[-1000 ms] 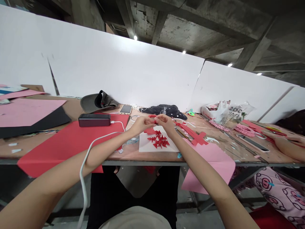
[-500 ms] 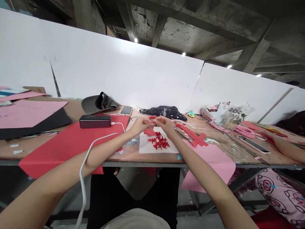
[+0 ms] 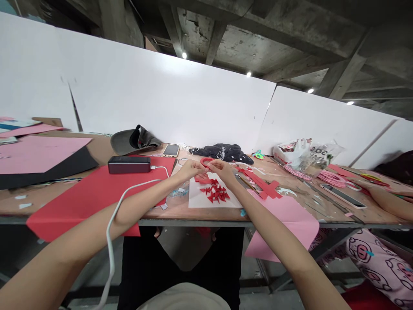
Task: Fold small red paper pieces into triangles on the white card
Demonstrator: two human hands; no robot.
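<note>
My left hand (image 3: 193, 168) and my right hand (image 3: 220, 166) meet above the table, their fingertips pinched together. A small piece of red paper seems to be between them, mostly hidden by the fingers. Just behind the fingertips shows a curved red band (image 3: 205, 159). Below my hands, several small folded red paper pieces (image 3: 217, 192) lie heaped on a white sheet (image 3: 196, 202). Beside my right wrist are cut red paper strips (image 3: 263, 185) and a thin pencil-like tool (image 3: 247, 182).
A power bank (image 3: 129, 165) with a white cable (image 3: 112, 224) sits on red paper (image 3: 87, 198); the cable crosses my left forearm. Pink paper (image 3: 285, 224) overhangs the front edge. Behind are a cap (image 3: 135, 140), a phone (image 3: 171, 150) and dark cloth (image 3: 226, 152). Another person's arm (image 3: 393, 201) is at right.
My left fingers have spread and tilted slightly downward at the pinch. The other person's hand at right has shifted a little to the left. The folded pieces are unmoved.
</note>
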